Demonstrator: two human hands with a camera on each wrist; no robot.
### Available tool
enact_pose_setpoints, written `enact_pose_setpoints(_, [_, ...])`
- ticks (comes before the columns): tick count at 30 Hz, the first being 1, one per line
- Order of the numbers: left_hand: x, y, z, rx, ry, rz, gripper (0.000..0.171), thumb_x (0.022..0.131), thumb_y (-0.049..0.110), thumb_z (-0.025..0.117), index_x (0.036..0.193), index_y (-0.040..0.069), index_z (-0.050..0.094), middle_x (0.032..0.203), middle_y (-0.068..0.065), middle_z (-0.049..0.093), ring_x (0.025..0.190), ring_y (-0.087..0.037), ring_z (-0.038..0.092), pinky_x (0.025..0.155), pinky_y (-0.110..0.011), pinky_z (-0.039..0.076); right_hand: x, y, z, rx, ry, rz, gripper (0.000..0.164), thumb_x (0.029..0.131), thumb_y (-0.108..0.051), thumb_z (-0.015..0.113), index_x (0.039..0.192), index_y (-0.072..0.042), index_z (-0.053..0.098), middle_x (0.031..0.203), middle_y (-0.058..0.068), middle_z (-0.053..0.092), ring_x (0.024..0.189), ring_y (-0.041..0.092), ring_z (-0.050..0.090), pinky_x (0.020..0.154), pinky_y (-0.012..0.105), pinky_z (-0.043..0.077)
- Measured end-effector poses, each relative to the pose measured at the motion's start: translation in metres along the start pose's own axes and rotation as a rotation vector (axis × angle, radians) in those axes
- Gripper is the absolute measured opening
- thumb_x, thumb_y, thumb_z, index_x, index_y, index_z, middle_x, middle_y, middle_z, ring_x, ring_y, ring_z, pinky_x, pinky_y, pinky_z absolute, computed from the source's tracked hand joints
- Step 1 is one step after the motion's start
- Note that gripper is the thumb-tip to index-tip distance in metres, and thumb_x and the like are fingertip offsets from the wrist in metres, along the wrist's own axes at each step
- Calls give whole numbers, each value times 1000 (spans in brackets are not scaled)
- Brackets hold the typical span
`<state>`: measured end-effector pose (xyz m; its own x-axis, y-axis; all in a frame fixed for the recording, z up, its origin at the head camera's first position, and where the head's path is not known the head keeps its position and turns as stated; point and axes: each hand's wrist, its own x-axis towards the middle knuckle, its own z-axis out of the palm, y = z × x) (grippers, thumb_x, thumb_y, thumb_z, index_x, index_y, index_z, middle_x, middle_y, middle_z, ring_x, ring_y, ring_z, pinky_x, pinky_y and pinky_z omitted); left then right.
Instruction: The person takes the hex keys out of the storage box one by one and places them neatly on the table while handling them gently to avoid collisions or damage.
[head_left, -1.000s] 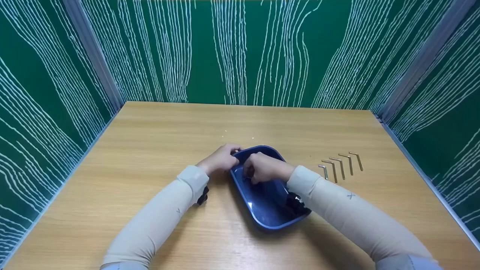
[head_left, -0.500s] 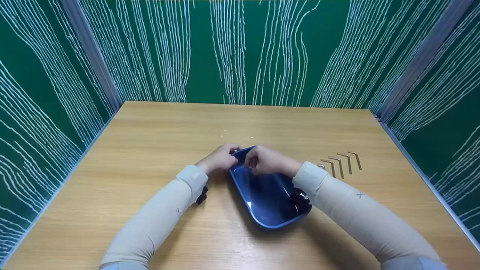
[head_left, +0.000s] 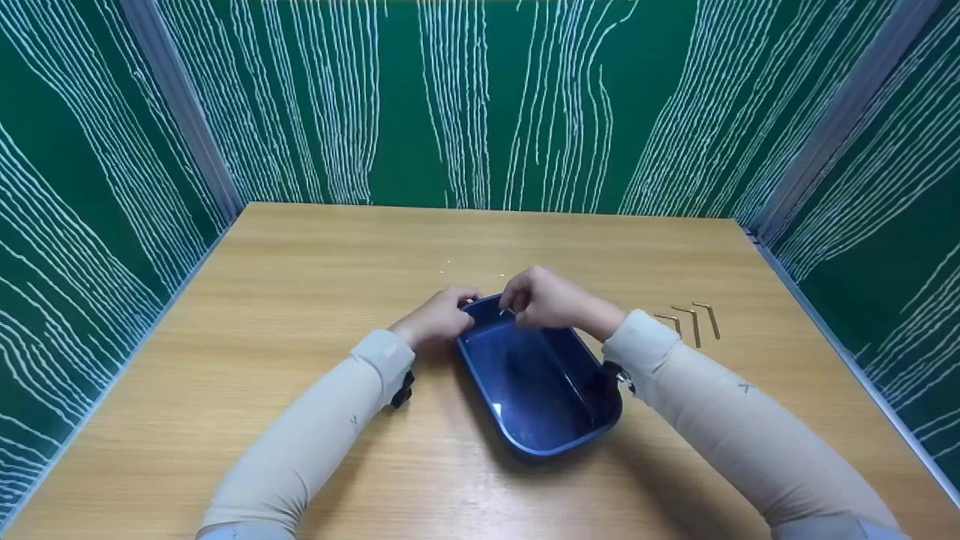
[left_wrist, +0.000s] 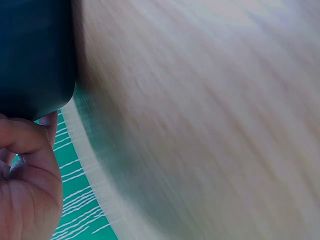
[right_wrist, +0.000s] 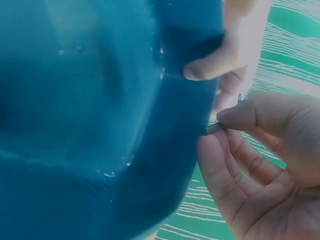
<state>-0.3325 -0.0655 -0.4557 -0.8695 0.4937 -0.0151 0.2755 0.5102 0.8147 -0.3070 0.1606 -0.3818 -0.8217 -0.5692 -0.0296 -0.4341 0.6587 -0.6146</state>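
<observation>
A dark blue plastic bin (head_left: 525, 390) sits on the wooden table, turned slightly askew. My left hand (head_left: 444, 315) grips its far left corner, the thumb (right_wrist: 202, 69) over the inner wall and the fingers outside, as the right wrist view shows. My right hand (head_left: 551, 298) is over the far rim of the bin. Between its thumb and fingers it pinches a small metal hex key (right_wrist: 215, 128), mostly hidden by the fingertips; one short end pokes out above the thumb. In the left wrist view the bin's outer side (left_wrist: 35, 55) rises above the left hand (left_wrist: 30, 185).
Several L-shaped hex keys (head_left: 696, 326) lie in a slanted row on the table (head_left: 315, 255) right of the bin, some hidden behind the right sleeve. Tiny white specks lie beyond the bin. Green walls with white lines (head_left: 480, 105) enclose the table's back and sides.
My right hand has risen from inside the bin to its far rim, with the small hex key pinched in it. My left hand keeps its grip on the corner.
</observation>
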Motion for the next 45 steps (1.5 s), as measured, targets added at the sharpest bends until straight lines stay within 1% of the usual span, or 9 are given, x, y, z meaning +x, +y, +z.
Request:
enact_pose_setpoints(8, [1,0,-1,8,-5,-12,36,91,-5,54,121,4,70,108,-14,68,75,-19,61,60,-25,47,-6,3,-17,26,47,54,30,87,12,68,113,4,79,91,16,75,66,16,64,59,24,56])
enact_pose_setpoints(11, [0,0,0,4,5,-16,36,89,-6,53,120,3,71,107,-11,67,79,-19,61,64,-26,48,-9,6,-22,19,76,59,30,87,12,66,114,5,78,90,16,75,65,15,65,59,24,56])
enact_pose_setpoints(15, [-1,0,2,-15,19,-12,38,87,-7,52,118,2,71,104,-9,67,89,-20,61,75,-27,50,-14,12,-28,31,114,65,29,87,12,65,113,6,78,89,16,76,68,17,69,61,26,60])
enact_pose_setpoints(20, [-1,1,2,-33,13,-25,40,87,-8,52,121,2,71,108,-10,68,93,-21,61,78,-28,51,-20,24,-35,59,161,75,28,87,12,65,111,6,78,86,14,75,69,18,71,64,27,62])
enact_pose_setpoints(26, [-1,1,2,-4,12,-30,38,89,-7,54,122,3,70,112,-12,68,97,-23,62,84,-30,50,-26,38,-43,108,196,95,26,88,11,64,109,5,79,79,8,72,65,14,68,61,24,59])
enact_pose_setpoints(33, [-2,1,2,7,12,-34,38,89,-5,54,123,4,70,113,-12,68,97,-22,62,82,-29,50,-35,52,-49,170,219,133,24,89,12,64,110,9,76,80,10,72,64,14,68,62,23,60])
enact_pose_setpoints(39, [-2,1,1,2,8,-31,38,89,-5,54,122,3,70,108,-12,68,86,-20,61,69,-26,48,-43,64,-52,183,226,190,22,92,10,66,112,8,75,85,13,72,66,15,68,63,24,61])
enact_pose_setpoints(42, [-1,0,1,1,10,-19,37,87,-5,53,120,2,70,108,-12,68,87,-20,61,71,-26,48,-47,71,-52,186,228,224,24,91,10,65,113,8,75,86,13,72,66,14,69,63,24,61])
enact_pose_setpoints(45, [0,-1,2,9,13,-5,37,86,-5,53,118,1,71,109,-12,69,91,-20,60,76,-27,48,-50,78,-51,191,230,245,25,90,10,64,112,10,75,85,12,72,64,13,69,62,24,61])
